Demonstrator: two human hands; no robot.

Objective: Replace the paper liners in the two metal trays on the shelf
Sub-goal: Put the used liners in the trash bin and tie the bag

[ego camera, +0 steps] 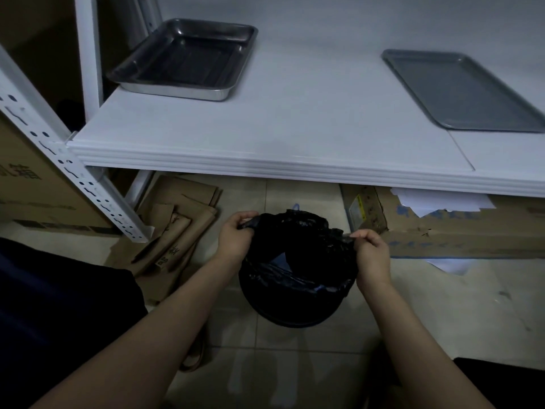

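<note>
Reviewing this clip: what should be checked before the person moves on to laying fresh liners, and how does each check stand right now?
1. Deep tray cleared of old liner: ok, bare metal shows.
2. Flat tray cleared: ok, looks bare.
3. Both trays resting on the shelf: ok.
4. Left hand free: not ok, it pinches the black bin bag.
5. Right hand free: not ok, it pinches the bag's other edge.
6. Fresh liners ready: cannot tell; white sheets lie under the shelf, purpose unclear.
</note>
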